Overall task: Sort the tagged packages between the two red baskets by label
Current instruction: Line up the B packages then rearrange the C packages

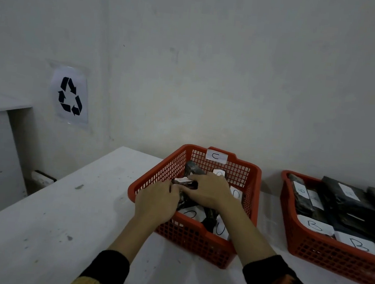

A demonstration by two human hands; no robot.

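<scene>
Both my hands are down in the C basket, gripping one black package.

My left hand (156,202) and right hand (209,190) meet over the left red basket (194,242), the one with a paper "C" tag (216,156) on its far rim; together their fingers curl around a dark wrapped package (185,183) with a white label, held just above other C-labelled packages (220,228) lying inside. The second red basket (323,253) stands apart to the right on the same white table (58,220), filled with black packages labelled B (356,244). A recycling sign (70,96) hangs on the wall.
</scene>
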